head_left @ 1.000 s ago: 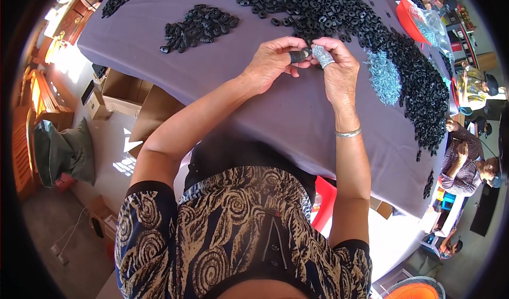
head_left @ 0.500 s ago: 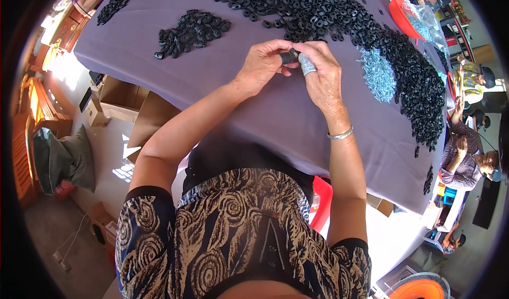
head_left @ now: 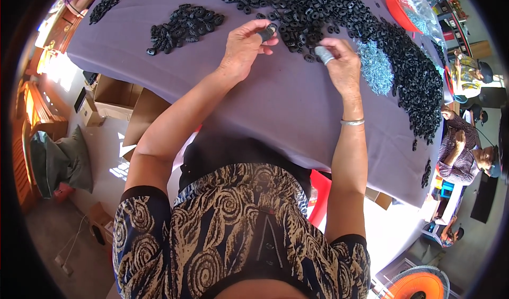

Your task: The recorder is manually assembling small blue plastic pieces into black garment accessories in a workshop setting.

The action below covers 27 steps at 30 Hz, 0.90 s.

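My left hand is raised over the near side of the table, thumb and fingers pinching a small black ring-shaped plastic part. A dark wrap covers one of its digits. To its right, my right hand is beside the edge of a large heap of black plastic parts. Grey tape wraps its thumb, and its fingers curl in close to the thumb tip. Whatever lies between them is too small to make out. Just right of that hand is a pile of small shiny silvery-blue pieces.
A smaller pile of black parts lies to the left on the purple-grey tablecloth. A red basin with a clear bag stands at the far right. Cardboard boxes stand left of the table; an orange fan is at lower right. Other people sit along the right.
My hands were together and have drawn apart. The left went left and away from me with the black part; the right moved right, to the heap's edge.
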Motion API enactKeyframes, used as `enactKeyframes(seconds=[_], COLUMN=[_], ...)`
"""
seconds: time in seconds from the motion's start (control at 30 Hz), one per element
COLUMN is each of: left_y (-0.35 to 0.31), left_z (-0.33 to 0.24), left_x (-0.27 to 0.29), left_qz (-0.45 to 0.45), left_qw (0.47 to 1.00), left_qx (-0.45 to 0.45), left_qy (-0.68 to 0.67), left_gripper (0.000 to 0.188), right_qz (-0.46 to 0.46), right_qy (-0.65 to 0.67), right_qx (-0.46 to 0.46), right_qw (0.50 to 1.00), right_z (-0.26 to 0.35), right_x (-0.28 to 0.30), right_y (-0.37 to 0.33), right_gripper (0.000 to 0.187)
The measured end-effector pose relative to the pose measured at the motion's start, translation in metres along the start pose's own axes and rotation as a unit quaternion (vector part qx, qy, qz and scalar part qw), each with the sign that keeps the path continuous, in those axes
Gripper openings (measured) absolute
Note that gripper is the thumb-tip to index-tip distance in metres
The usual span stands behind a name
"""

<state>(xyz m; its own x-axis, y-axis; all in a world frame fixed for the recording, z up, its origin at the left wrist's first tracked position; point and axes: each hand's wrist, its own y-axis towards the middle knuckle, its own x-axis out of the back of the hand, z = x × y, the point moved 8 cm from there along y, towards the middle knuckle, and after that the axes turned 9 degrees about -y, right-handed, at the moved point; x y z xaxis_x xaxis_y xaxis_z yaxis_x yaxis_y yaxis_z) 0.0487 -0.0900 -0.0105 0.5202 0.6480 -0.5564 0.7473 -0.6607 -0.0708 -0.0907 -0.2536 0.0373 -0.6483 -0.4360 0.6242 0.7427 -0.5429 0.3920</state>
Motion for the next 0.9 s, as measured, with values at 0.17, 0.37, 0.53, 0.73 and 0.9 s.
enactKeyframes(seconds=[0.17, 0.37, 0.53, 0.73, 0.9], left_y=[0.0, -0.002, -0.003, -0.004, -0.004], left_z=[0.002, 0.003, 0.002, 0.004, 0.004], left_x=[-0.001, -0.001, -0.004, -0.007, -0.008], left_qz=[-0.004, 0.001, 0.018, 0.028, 0.035], left_qw=[1.0, 1.0, 0.999, 0.998, 0.996], left_qx=[0.009, 0.013, 0.004, -0.005, -0.012], left_qy=[0.009, 0.019, 0.04, 0.053, 0.077], left_gripper=[0.032, 0.03, 0.032, 0.03, 0.03], right_qz=[0.027, -0.018, -0.024, -0.017, -0.009], right_qy=[-0.173, -0.241, -0.197, -0.302, -0.288], right_qx=[0.059, 0.072, 0.118, 0.159, 0.13], right_qw=[0.983, 0.968, 0.973, 0.94, 0.949], right_z=[0.017, 0.002, 0.029, 0.039, 0.036], right_x=[-0.02, -0.003, -0.009, -0.033, -0.039], right_y=[-0.002, 0.0, -0.004, -0.009, -0.002], right_gripper=[0.024, 0.022, 0.019, 0.011, 0.011])
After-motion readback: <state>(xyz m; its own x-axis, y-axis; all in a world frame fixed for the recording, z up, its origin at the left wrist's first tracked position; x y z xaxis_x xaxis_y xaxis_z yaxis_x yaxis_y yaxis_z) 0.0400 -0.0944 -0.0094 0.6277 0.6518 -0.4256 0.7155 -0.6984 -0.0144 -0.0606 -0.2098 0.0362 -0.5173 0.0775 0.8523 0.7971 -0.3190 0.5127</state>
